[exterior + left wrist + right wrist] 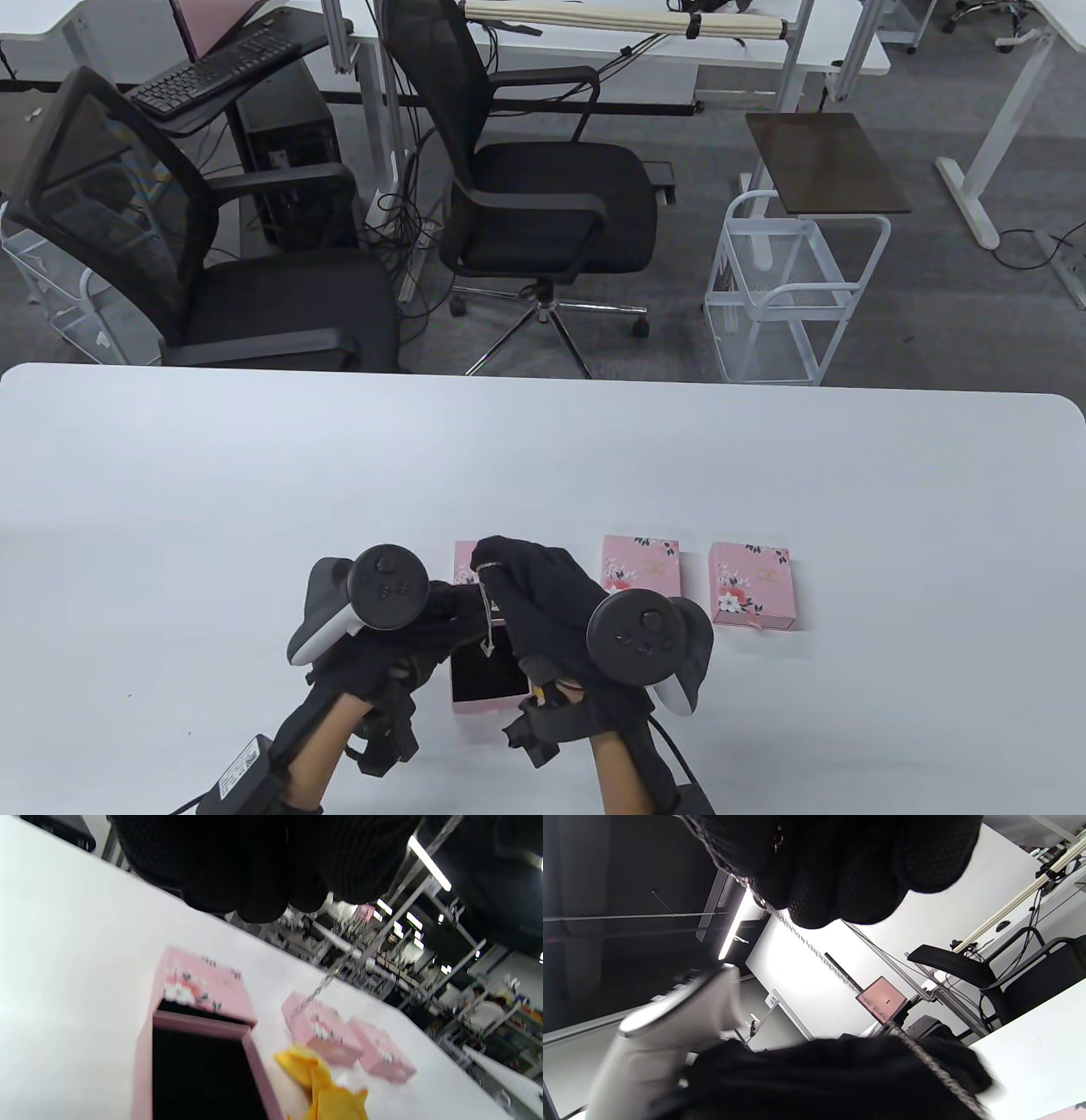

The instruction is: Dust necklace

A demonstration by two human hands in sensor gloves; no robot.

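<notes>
Necklace [487, 613] hung as a thin silver chain from the raised right hand [543, 598], whose curled fingers [840, 878] gripped its upper end; a small pendant dangled at the bottom, above the open pink box [488, 675] near the desk's front edge. The left hand [424, 632] sat just beside the chain, its fingers bunched together, but whether they touched or pinched the chain could not be told. A box lid [467, 560] with a floral print lay just behind the open box. Two closed pink floral boxes [640, 564] [751, 586] lay side by side to the right, each with small gold lettering too fine to read. In the left wrist view, a yellow cloth [326, 1086] lay beside the open box on the white desk [764, 475].
</notes>
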